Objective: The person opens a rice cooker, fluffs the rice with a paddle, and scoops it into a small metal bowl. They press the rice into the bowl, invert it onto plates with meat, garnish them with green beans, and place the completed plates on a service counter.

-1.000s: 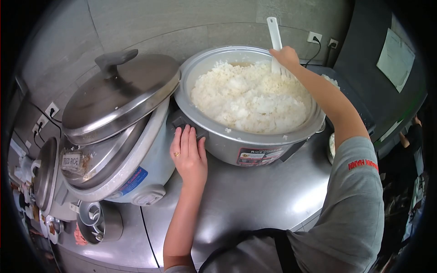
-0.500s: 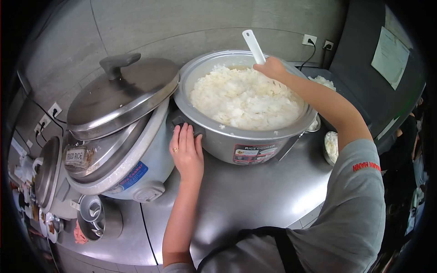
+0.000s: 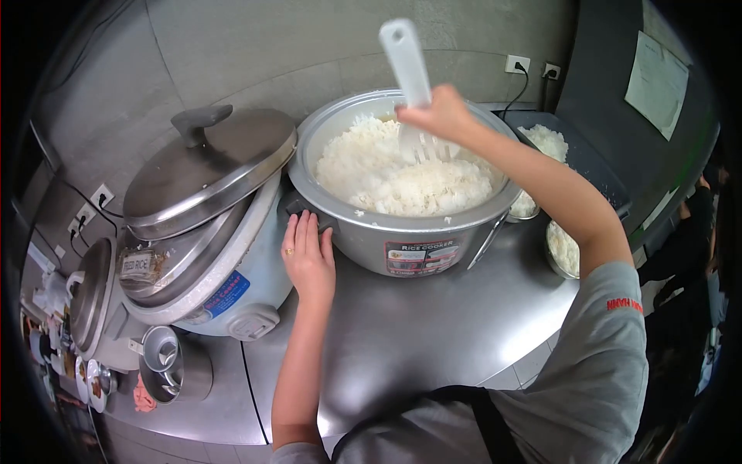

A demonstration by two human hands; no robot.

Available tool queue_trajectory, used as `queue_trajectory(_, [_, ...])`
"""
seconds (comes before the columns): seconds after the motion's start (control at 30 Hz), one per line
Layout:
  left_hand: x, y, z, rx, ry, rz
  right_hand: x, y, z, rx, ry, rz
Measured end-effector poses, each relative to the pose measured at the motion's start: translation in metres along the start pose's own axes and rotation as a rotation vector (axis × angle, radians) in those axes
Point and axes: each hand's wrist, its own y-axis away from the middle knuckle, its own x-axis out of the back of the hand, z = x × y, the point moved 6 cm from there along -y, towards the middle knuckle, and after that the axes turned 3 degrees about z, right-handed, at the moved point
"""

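A large grey rice cooker (image 3: 348,228) stands open on the steel counter, filled with white rice (image 3: 417,182). Above the rice, my right hand (image 3: 444,114) is closed round a white paddle (image 3: 406,62), whose handle points up; its pronged lower end shows over the rice. At the cooker's left side, my left hand (image 3: 309,255) lies against the dark side handle, fingers extended and close together, with a ring on one finger. Whether those fingers grip the handle is not clear.
On the left, a second cooker (image 3: 263,267) carries tilted metal lids (image 3: 212,170). A metal pot (image 3: 197,375) with ladles sits below it. Bowls of rice (image 3: 563,249) and a dark tray (image 3: 591,166) are at the right. People show at the far right edge.
My right hand and the paddle have moved left, and the paddle's pronged end has come into view. The rice surface has a different shape. My left hand stays at the cooker's side.
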Motion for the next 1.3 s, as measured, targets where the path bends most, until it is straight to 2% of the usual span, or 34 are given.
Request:
queue_trajectory(0.07, [-0.002,-0.001,0.001,0.005,-0.006,-0.005,0.028,0.002,-0.027,-0.021,-0.255,0.116])
queue_trajectory(0.1, [-0.001,-0.001,0.001,0.006,-0.003,0.001,0.032,0.006,-0.035,0.017,-0.267,0.079])
queue_trajectory(0.13, [0.000,-0.001,0.001,0.006,-0.002,0.004,0.023,0.014,-0.024,0.014,-0.273,0.075])
queue_trajectory(0.2, [0.000,-0.001,0.002,0.005,-0.005,-0.006,-0.019,0.033,0.005,0.126,-0.136,-0.183])
queue_trajectory(0.23, [0.000,-0.001,0.001,0.004,-0.005,-0.012,-0.020,0.038,0.005,0.303,-0.084,-0.134])
queue_trajectory(0.27, [0.000,-0.002,0.001,0.007,-0.011,-0.010,-0.009,0.033,-0.012,0.308,-0.087,-0.137])
queue_trajectory(0.33, [-0.001,-0.001,0.001,0.007,-0.010,-0.010,0.008,0.020,-0.019,-0.045,0.032,-0.341])
queue_trajectory(0.37, [-0.001,-0.002,0.001,0.014,-0.013,-0.009,0.009,0.014,-0.020,-0.041,0.034,-0.347])
queue_trajectory(0.43, [0.001,-0.001,0.003,0.005,-0.012,0.011,0.022,0.004,-0.023,-0.009,-0.234,-0.143])
queue_trajectory(0.47, [0.002,-0.001,0.003,0.012,-0.018,0.008,0.009,0.006,-0.011,-0.007,-0.238,-0.152])
queue_trajectory(0.53, [0.002,-0.003,0.003,0.001,-0.026,-0.006,-0.016,0.017,-0.002,0.205,-0.197,-0.122])
queue_trajectory(0.57, [0.002,-0.002,0.002,0.004,0.001,-0.010,-0.015,0.011,0.008,0.057,-0.140,-0.167])
queue_trajectory(0.63, [0.006,-0.003,0.001,0.025,0.046,-0.021,0.021,0.000,0.012,-0.156,-0.036,-0.109])
queue_trajectory(0.67, [0.011,0.000,0.001,0.039,0.096,-0.032,0.048,0.004,0.001,-0.072,-0.080,0.019])
queue_trajectory(0.7, [0.017,0.007,-0.002,0.111,0.176,-0.076,0.077,0.022,-0.031,0.064,0.022,0.208])
queue_trajectory(0.73, [0.029,0.016,0.001,0.140,0.230,-0.082,0.089,0.018,0.001,0.535,0.340,0.416])
queue_trajectory(0.77, [0.036,0.032,0.002,0.139,0.277,-0.095,0.105,0.030,-0.004,0.239,-0.075,0.543])
queue_trajectory(0.8, [0.051,0.045,0.006,0.145,0.314,-0.112,0.108,0.036,0.006,0.484,-0.167,0.696])
queue_trajectory(0.83, [0.065,0.064,0.006,0.197,0.353,-0.104,0.107,0.035,0.019,0.297,-0.134,0.592])
queue_trajectory(0.87, [0.080,0.080,0.004,0.226,0.324,-0.157,0.100,0.023,0.047,0.134,0.038,0.422])
queue_trajectory(0.9, [0.094,0.095,0.000,0.249,0.320,-0.091,0.103,0.019,0.085,-0.080,0.234,0.353])
queue_trajectory(0.93, [0.114,0.110,-0.008,0.276,0.266,-0.075,0.110,0.034,0.071,0.020,0.093,0.552])
queue_trajectory(0.97, [0.130,0.124,-0.016,0.347,0.213,-0.129,0.128,0.035,0.106,0.140,0.052,0.642])
queue_trajectory(1.0, [0.144,0.140,-0.024,0.422,0.169,-0.190,0.134,0.046,0.098,0.100,-0.188,0.787])
queue_trajectory(1.03, [0.160,0.156,-0.029,0.441,0.152,-0.186,0.145,0.060,0.088,0.173,-0.135,0.875])
queue_trajectory(1.07, [0.178,0.170,-0.038,0.471,0.073,-0.153,0.156,0.073,0.097,0.398,-0.020,0.945])
queue_trajectory(1.1, [0.191,0.180,-0.046,0.497,-0.007,-0.127,0.138,0.094,0.045,0.205,-0.068,1.066])
queue_trajectory(1.13, [0.201,0.190,-0.048,0.505,-0.019,-0.131,0.122,0.100,0.020,0.208,-0.628,0.859])
queue_trajectory(1.17, [0.214,0.201,-0.056,0.594,-0.039,-0.092,0.100,0.105,-0.004,0.196,-1.168,0.604])
queue_trajectory(1.2, [0.228,0.210,-0.065,0.680,-0.061,-0.050,0.073,0.115,-0.037,0.300,-1.258,0.501])
queue_trajectory(1.23, [0.238,0.214,-0.069,0.678,-0.073,-0.051,0.037,0.126,-0.071,0.409,-1.345,0.400])
queue_trajectory(1.27, [0.247,0.217,-0.074,0.682,-0.050,-0.018,-0.006,0.138,-0.135,0.635,-1.185,0.274])
queue_trajectory(1.3, [0.256,0.219,-0.081,0.685,-0.026,0.018,-0.046,0.146,-0.192,0.734,-1.199,0.220])
